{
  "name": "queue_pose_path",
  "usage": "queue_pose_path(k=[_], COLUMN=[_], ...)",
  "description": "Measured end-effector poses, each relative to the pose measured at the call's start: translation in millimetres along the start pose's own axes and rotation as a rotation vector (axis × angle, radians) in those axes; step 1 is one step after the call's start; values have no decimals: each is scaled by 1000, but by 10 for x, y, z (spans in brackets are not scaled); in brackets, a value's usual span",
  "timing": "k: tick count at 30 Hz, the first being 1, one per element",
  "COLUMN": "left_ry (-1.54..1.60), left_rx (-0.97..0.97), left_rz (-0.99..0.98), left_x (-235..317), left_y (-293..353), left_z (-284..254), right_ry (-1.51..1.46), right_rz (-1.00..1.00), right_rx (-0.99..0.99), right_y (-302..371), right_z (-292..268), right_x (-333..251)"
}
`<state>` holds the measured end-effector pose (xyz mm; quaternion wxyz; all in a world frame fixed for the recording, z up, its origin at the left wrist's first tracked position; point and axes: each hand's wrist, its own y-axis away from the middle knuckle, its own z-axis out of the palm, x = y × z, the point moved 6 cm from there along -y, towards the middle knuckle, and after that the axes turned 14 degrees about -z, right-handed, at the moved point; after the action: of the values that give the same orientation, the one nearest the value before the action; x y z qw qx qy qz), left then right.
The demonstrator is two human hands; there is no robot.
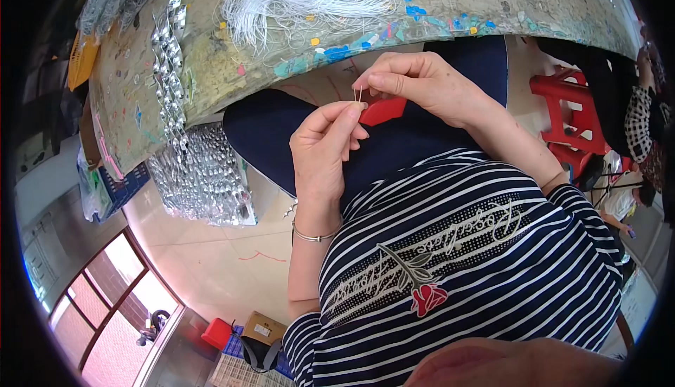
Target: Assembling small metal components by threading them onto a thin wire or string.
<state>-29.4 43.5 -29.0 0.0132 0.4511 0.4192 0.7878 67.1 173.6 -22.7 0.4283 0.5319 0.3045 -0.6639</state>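
Observation:
My left hand [325, 137] pinches thin pale strands [358, 96] between thumb and forefinger, with its other fingers curled in. Close by, to the upper right, my right hand [430, 90] is closed in a pinch at the strands' upper ends. Two short lengths of thread show between the fingertips; what else the fingers hide I cannot tell. Both hands are over my lap, just off the table's near edge. On the table [204, 56] beyond them lies a loose bundle of fine white threads [309, 0].
Shiny silver strips [169, 63] lie at the table's left, hanging over its edge. More silver pieces [204, 176] are massed below. A red stool [571, 109] and another person [640, 119] are at the right. A cardboard box [264, 329] stands on the floor behind.

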Motion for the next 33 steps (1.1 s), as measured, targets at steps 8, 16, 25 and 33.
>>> queue_pose_path(k=[8,16,25,33], left_ry=[22,-6,-55,10], left_rx=[-61,-70,-84,-188], left_rz=[-6,-32,-52,-62], left_x=[-4,-25,-35,-41], left_y=[-7,-9,-5,-25], left_z=[4,-9,-3,2], right_ry=[-52,-75,7,135], right_rz=[40,71,69,-30], right_rx=[8,9,-45,-74], right_y=[-19,-38,-41,-55], right_z=[-4,24,42,-24], right_x=[58,93,76,10])
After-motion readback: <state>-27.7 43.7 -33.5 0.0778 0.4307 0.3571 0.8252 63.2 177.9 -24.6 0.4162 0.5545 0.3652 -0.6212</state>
